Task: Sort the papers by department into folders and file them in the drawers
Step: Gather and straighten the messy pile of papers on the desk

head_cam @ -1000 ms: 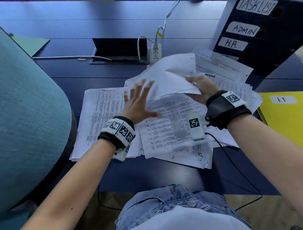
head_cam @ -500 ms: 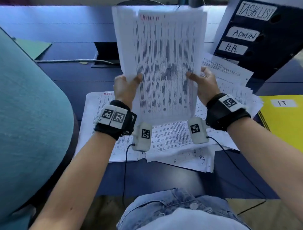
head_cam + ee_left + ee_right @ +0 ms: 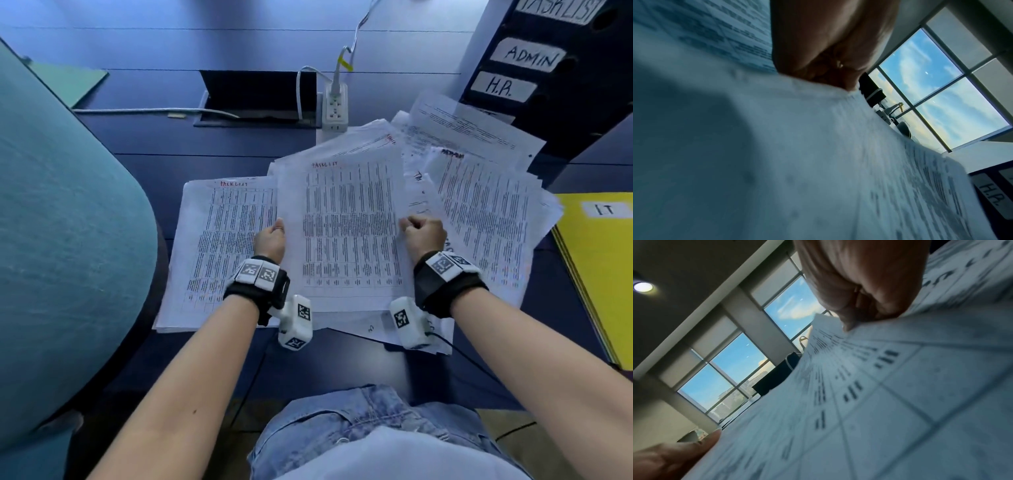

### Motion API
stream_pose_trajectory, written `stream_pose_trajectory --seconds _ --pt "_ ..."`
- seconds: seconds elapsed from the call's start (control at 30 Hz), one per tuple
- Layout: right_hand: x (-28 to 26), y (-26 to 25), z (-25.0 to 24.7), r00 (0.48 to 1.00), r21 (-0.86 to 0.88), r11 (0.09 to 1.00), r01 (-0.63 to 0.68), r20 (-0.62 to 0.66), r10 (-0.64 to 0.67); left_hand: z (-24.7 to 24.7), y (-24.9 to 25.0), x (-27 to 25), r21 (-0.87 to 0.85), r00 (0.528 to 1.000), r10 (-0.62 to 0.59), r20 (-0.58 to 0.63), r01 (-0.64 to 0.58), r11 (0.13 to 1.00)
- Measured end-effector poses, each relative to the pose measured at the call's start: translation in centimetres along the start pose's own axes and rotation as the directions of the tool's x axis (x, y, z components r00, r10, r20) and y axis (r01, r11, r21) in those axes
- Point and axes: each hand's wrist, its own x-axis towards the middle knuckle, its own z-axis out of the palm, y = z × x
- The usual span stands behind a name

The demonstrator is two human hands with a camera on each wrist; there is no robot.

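Note:
A bundle of printed TASKLIST sheets (image 3: pixel 346 226) lies low over the paper heap in the middle of the desk. My left hand (image 3: pixel 270 238) grips its left edge, my right hand (image 3: pixel 423 234) grips its right edge. The left wrist view shows the left hand (image 3: pixel 830 48) curled on the paper edge (image 3: pixel 818 146). In the right wrist view the right hand (image 3: pixel 859 282) pinches the sheets (image 3: pixel 890 394). A separate TASKLIST stack (image 3: pixel 219 246) lies at the left. More loose papers (image 3: pixel 486 212) fan out to the right, one headed ADMIN.
A dark drawer unit (image 3: pixel 555 78) labelled TASKLIST, ADMIN and H.R. stands at the back right. A yellow IT folder (image 3: pixel 603 274) lies at the right edge. A power strip (image 3: pixel 335 106) and cable hatch (image 3: pixel 257 99) sit behind the papers. A teal chair back (image 3: pixel 61 260) fills the left. A green folder (image 3: pixel 75 82) lies far left.
The bundle was lifted upright in front of me with both hands, then lowered. It now lies nearly flat over the heap, still held at both edges.

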Motion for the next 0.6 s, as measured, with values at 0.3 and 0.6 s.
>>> stream_pose_trajectory --seconds 0.3,0.6 --pt "1.1 1.7 -0.3 0.991 0.209 0.974 -0.091 -0.075 0.109 -0.4 -0.1 -0.1 -0.109 0.997 -0.025 0.073 0.033 0.994" --pt "2.2 2.7 -2.5 0.980 0.387 0.903 -0.185 0.145 0.139 -0.7 -0.2 -0.6 -0.022 0.999 0.022 0.040 -0.022 1.000"
